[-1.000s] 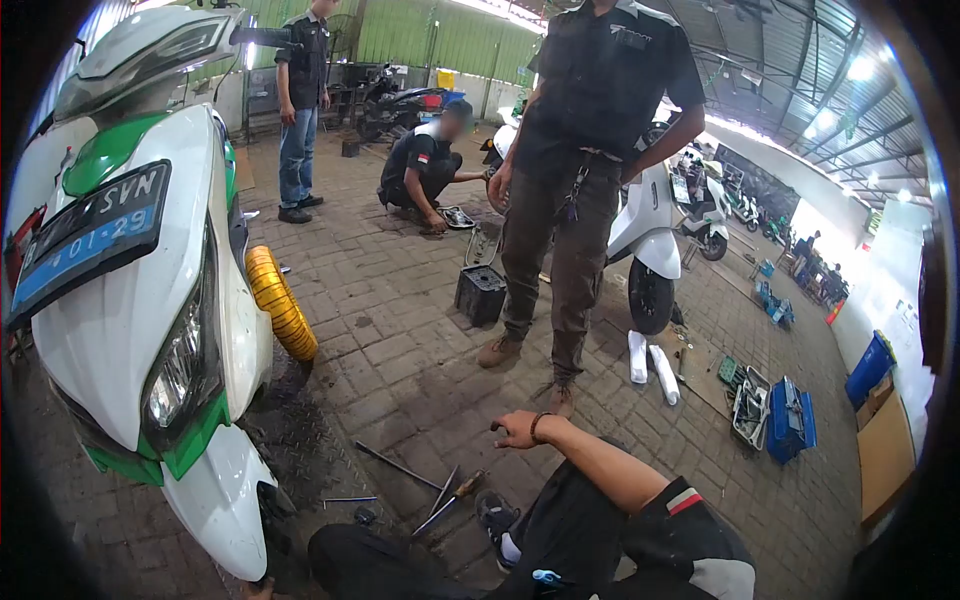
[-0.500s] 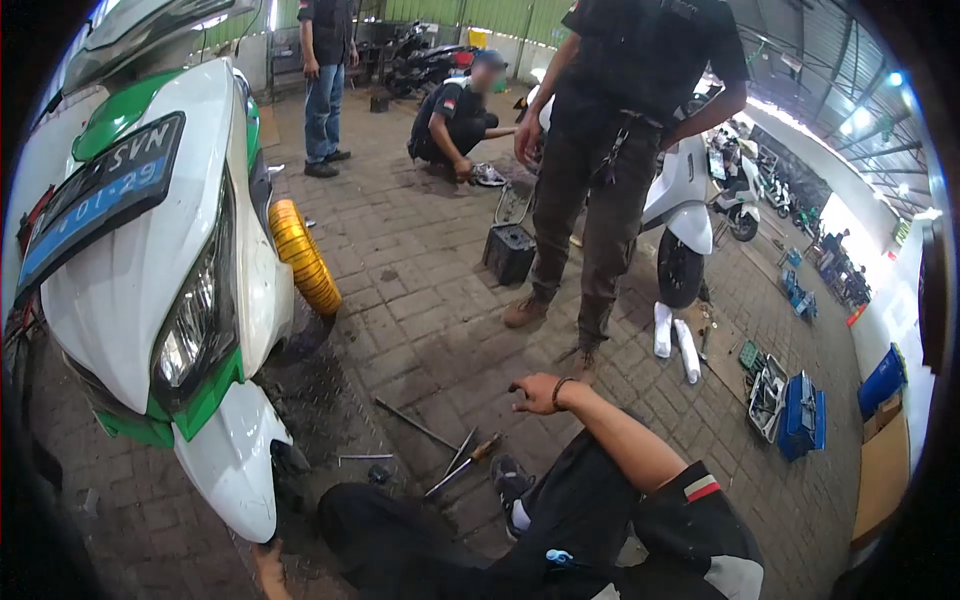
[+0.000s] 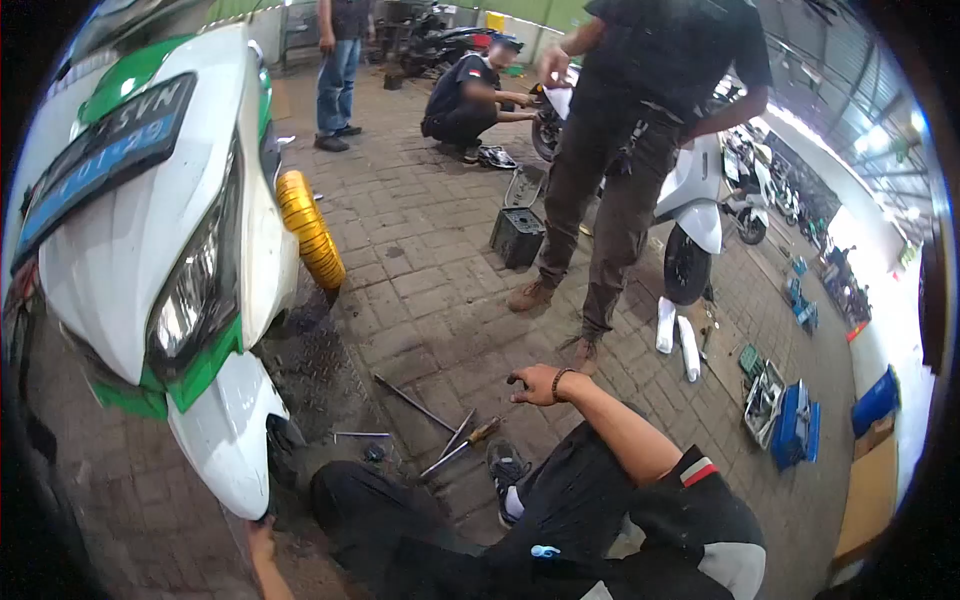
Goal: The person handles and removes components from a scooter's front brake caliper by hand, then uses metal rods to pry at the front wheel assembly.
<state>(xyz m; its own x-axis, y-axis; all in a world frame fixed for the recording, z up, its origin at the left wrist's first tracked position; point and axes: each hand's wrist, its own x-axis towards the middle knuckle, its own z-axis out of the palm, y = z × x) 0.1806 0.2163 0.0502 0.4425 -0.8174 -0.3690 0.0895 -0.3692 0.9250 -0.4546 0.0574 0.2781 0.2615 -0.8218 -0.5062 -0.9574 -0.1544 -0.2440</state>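
Note:
A white and green scooter [image 3: 120, 300] stands close on my left. At the lower tip of its white front fender [image 3: 232, 440] is my left hand [image 3: 262, 545]; its fingers are mostly hidden under the fender by the front wheel. My right hand [image 3: 540, 385] hangs in the air past my raised knee, fingers loosely bent and apart, with nothing visible in it. On the floor below it lie a screwdriver [image 3: 485, 432] with an amber handle, a long metal T-shaped tool [image 3: 415, 406], a thin L-shaped rod [image 3: 360, 434] and a small dark round part [image 3: 374, 453].
A standing person [image 3: 610, 180] is just ahead; another person [image 3: 468, 105] squats farther back by a wheel. A black box [image 3: 517, 238], a yellow tire [image 3: 310, 230] against the scooter, white wrapped bundles [image 3: 688, 348] and a blue toolbox [image 3: 795, 428] are around on the paving.
The view has shifted slightly. My left hand has risen a little with the fender tip. The standing person has raised a hand, and the squatting person now reaches to the wheel.

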